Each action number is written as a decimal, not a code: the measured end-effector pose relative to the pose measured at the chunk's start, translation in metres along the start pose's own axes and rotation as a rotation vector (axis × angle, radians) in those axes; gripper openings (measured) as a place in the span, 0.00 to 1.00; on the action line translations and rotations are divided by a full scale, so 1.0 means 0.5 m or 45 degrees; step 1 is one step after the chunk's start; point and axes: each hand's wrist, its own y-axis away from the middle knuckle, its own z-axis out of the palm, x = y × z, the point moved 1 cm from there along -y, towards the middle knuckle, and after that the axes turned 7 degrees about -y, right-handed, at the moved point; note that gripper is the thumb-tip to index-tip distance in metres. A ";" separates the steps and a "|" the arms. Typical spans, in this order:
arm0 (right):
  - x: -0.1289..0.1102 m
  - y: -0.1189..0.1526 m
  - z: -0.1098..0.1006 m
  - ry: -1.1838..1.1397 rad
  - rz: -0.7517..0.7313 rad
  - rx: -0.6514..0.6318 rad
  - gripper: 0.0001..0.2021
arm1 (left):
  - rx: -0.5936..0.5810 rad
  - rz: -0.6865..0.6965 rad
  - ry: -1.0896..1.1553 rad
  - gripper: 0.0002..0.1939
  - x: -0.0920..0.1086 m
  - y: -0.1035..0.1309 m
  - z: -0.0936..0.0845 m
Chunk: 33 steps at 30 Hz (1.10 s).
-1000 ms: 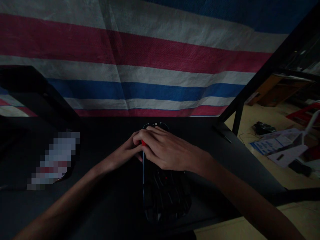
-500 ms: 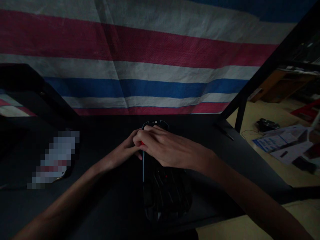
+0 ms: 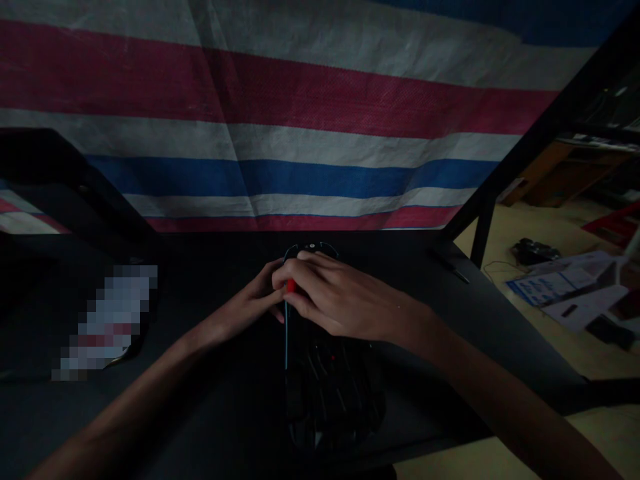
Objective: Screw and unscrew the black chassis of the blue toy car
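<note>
A long black object shaped like a toy car (image 3: 340,393) lies on the dark table (image 3: 200,413), with a thin blue line along its left edge and ridges on its near part. At its far part, my right hand (image 3: 335,293) is closed, fingers bent around a small red handle (image 3: 291,286); the rest of that tool is hidden. Against the left side of the black object, my left hand (image 3: 263,288) has its thumb and fingers around the edge near the red handle. Its fingertips are partly hidden by my right hand.
A thin dark tool with a metal tip (image 3: 457,273) lies at the table's right. On the left is a blurred-out pale item (image 3: 113,317). Behind hangs a striped sheet (image 3: 320,100). Right of the black frame, cardboard (image 3: 560,283) and a black object (image 3: 535,251) lie on the floor.
My right hand has shifted slightly to the right and its fingers have turned, so more of the red handle shows. My left hand stays about where it was.
</note>
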 end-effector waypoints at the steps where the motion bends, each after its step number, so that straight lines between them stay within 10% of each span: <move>1: -0.001 0.000 0.000 0.004 -0.008 0.009 0.06 | 0.002 -0.005 0.000 0.35 0.003 0.001 0.001; 33: -0.006 0.005 -0.025 -0.067 -0.026 0.074 0.07 | 0.018 -0.024 0.067 0.41 -0.005 0.004 0.004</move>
